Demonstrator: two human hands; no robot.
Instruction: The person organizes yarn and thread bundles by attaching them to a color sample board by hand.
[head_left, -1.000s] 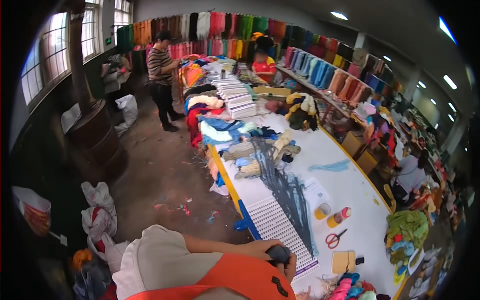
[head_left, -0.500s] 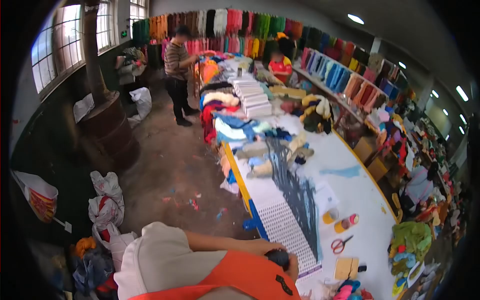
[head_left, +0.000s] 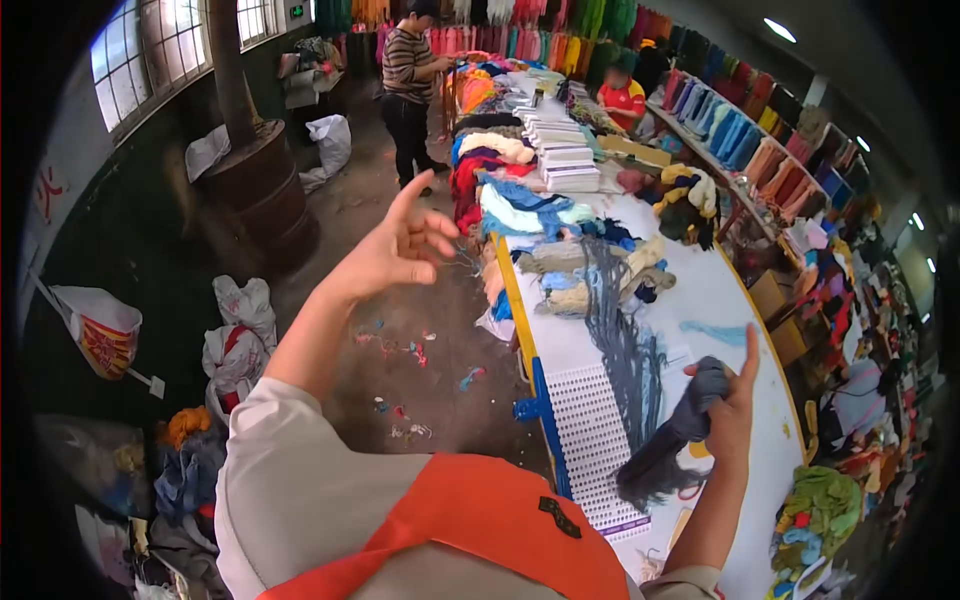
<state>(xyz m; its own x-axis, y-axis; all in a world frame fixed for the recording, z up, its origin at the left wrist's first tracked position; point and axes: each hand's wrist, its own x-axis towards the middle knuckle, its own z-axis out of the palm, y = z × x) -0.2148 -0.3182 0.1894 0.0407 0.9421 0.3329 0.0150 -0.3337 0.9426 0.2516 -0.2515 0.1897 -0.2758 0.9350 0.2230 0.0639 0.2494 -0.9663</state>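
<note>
My right hand (head_left: 732,405) is raised over the table and closed around a bundle of dark grey yarn (head_left: 690,415), index finger stretched out. The yarn's loose end hangs down across the table. My left hand (head_left: 405,245) is lifted over the floor to the left of the table, fingers spread, holding nothing. Long dark grey yarn strands (head_left: 622,350) lie along the tabletop beside a white sheet printed with rows of dark dots (head_left: 585,430). A blue clamp (head_left: 535,405) sits at the table's left edge.
Piles of coloured yarn (head_left: 525,205) and a white paper stack (head_left: 565,150) cover the table's far part. A person in a striped top (head_left: 408,65) stands left of it; one in red (head_left: 622,98) is beyond. A rusty barrel (head_left: 260,195) and white sacks (head_left: 240,340) stand left.
Both hands were together near my body around a dark bundle. They have parted: the left rose leftward, open, and the right moved right over the table with the yarn. The view has shifted.
</note>
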